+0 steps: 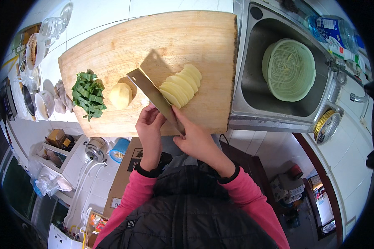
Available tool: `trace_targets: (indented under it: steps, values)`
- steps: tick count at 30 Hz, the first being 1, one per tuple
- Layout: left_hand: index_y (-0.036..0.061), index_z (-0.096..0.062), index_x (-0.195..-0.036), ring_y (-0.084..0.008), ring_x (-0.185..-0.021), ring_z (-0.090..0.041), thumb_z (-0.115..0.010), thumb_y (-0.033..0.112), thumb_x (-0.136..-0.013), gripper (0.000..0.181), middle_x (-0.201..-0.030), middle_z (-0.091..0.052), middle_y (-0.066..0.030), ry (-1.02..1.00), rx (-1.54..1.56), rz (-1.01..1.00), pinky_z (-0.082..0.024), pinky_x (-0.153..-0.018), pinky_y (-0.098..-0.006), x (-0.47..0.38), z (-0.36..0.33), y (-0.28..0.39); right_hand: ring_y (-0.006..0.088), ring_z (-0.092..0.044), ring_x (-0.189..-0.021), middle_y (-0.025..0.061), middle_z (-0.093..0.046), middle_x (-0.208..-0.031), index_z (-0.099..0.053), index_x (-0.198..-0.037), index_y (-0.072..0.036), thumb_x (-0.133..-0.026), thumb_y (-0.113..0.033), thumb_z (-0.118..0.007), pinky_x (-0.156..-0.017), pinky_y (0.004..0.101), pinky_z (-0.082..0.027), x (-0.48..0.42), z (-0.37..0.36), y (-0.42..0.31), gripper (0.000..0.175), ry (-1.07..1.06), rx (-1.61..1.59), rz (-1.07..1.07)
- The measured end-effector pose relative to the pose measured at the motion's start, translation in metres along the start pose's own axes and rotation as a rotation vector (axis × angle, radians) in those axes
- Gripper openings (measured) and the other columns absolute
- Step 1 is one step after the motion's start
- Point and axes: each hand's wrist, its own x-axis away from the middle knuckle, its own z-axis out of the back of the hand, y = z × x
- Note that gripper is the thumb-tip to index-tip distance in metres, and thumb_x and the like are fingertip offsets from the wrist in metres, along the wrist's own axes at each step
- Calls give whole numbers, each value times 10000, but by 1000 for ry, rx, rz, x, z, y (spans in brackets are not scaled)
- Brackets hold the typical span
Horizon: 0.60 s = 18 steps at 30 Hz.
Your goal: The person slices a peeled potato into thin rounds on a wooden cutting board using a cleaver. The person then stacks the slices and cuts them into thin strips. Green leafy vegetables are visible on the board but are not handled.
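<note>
My right hand (194,135) grips a kitchen cleaver (154,93), its broad blade slanting up and left over the wooden cutting board (121,46). Close against the blade's left side is my left hand (149,126), fingers curled; whether it pinches anything is hidden. Right of the blade lies a fanned row of thin, pale potato slices (182,85). A peeled potato (121,96) sits whole-looking to the left of the cleaver. Farther left on the board is a heap of chopped green leaves (88,95).
To the right, a steel sink (252,84) holds a pale green plastic basin with a strainer (291,70). Bowls (44,104), a glass mug (53,27) and a cloth (60,96) stand left of the board. A blue bin (119,150) and a cardboard box (120,180) are below.
</note>
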Motion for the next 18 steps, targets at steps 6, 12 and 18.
trace_targets:
  steps: [6, 12, 18]
  values:
    - [-23, -569, -1145, -157, -981, -643, -629, -21, -897, 255, -1086, -660, -94, -17, 47, -13, -535, -852, -280, 0, 1, -1, 478, -640, -772, 274, -657, -793, -186, -1532, -219, -776, -143, -631, -721, 545, -508, 0, -7, 1, 880, -26, -58, -63]
    - [-15, -621, -1089, -84, -872, -618, -620, 3, -891, 199, -1025, -676, -43, 5, 23, -49, -482, -733, -212, 1, -2, 1, 430, -651, -796, 248, -656, -826, -135, -1550, -192, -775, -121, -645, -730, 494, -509, -8, -12, 7, 930, -81, -171, -53]
    - [-24, -592, -1125, -149, -992, -636, -615, -43, -893, 234, -1088, -662, -91, -9, -19, -46, -537, -835, -274, 0, 6, -3, 434, -656, -754, 234, -674, -822, -202, -1536, -191, -775, -132, -658, -703, 504, -512, 1, -18, -12, 889, 35, 92, -96]
